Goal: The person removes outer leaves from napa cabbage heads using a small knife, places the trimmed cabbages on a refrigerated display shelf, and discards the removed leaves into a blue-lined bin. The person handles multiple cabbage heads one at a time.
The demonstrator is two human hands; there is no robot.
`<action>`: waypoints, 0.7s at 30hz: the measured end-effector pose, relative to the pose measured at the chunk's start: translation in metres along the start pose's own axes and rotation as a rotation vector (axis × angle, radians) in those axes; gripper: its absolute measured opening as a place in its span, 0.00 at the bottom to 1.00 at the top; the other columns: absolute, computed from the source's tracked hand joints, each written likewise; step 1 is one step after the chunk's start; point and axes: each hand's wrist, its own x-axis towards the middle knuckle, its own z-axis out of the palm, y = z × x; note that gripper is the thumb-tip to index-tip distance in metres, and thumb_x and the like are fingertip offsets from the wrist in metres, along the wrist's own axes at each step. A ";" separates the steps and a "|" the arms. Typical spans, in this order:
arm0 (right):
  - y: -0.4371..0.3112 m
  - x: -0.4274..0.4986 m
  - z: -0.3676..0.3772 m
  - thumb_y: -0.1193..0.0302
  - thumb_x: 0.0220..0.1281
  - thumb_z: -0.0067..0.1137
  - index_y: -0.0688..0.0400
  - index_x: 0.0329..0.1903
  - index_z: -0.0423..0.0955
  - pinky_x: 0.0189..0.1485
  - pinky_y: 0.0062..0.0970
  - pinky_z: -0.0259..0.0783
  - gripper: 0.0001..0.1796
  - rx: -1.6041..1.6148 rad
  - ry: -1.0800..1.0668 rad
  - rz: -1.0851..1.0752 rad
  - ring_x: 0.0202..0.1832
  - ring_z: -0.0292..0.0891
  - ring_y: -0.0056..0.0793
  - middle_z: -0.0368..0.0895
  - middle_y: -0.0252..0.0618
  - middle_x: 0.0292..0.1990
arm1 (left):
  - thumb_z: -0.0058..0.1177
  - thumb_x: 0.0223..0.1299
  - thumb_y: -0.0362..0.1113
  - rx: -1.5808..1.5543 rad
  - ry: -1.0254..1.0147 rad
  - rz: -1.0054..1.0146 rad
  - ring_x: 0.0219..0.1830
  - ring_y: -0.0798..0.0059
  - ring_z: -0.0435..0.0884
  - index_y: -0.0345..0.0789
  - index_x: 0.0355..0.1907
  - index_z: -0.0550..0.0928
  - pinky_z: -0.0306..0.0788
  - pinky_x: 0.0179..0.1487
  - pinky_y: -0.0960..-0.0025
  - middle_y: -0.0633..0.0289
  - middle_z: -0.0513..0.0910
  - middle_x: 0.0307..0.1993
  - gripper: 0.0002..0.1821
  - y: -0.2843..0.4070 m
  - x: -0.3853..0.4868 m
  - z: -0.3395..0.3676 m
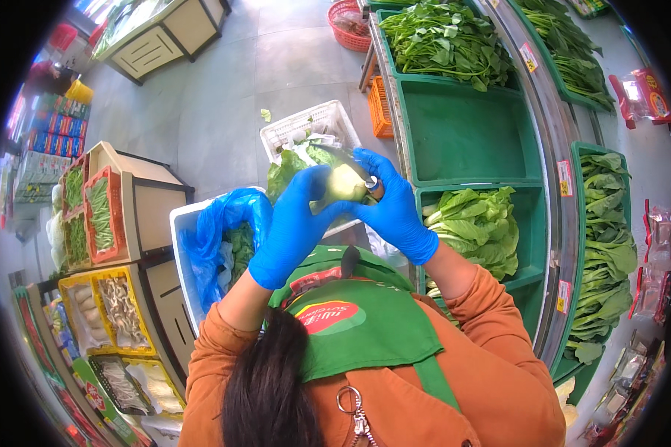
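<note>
Both hands wear blue gloves. My left hand (293,215) holds a pale green, leafy vegetable head (346,183), its cut base turned up towards me; the exact kind cannot be told. My right hand (394,204) grips a knife (344,156) by its handle, thumb towards the vegetable. The dark blade reaches over the vegetable's far side, pointing up and left. Green outer leaves (285,174) show beyond my left fingers. Under and beyond the hands stands a white plastic basket (275,134) with leaf scraps in it.
At left is a white foam box (182,246) lined with blue plastic, holding dark leafy greens (240,246). Green trays (469,131) line the shelf at right, one with lettuce (475,229). An orange crate (379,109) and a red basket (349,28) stand beside the shelf.
</note>
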 end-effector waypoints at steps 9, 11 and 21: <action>0.007 0.001 -0.004 0.65 0.41 0.76 0.57 0.54 0.68 0.50 0.33 0.76 0.35 -0.066 -0.024 0.086 0.49 0.80 0.41 0.79 0.47 0.48 | 0.69 0.45 0.37 0.523 -0.197 0.243 0.39 0.62 0.83 0.35 0.52 0.78 0.75 0.43 0.67 0.51 0.82 0.38 0.28 0.005 0.023 -0.016; 0.013 0.006 -0.010 0.64 0.41 0.76 0.58 0.54 0.66 0.51 0.32 0.74 0.37 -0.099 -0.119 0.110 0.50 0.78 0.40 0.78 0.47 0.48 | 0.68 0.46 0.37 0.451 -0.296 0.156 0.38 0.62 0.83 0.34 0.49 0.80 0.76 0.43 0.67 0.50 0.83 0.37 0.25 0.012 0.030 -0.022; 0.033 0.001 -0.045 0.70 0.47 0.71 0.64 0.60 0.69 0.57 0.29 0.71 0.35 0.708 -0.411 0.623 0.53 0.76 0.28 0.79 0.41 0.51 | 0.60 0.61 0.40 -0.011 -0.529 -0.352 0.45 0.77 0.78 0.28 0.55 0.78 0.73 0.51 0.72 0.58 0.83 0.43 0.23 -0.076 0.068 -0.034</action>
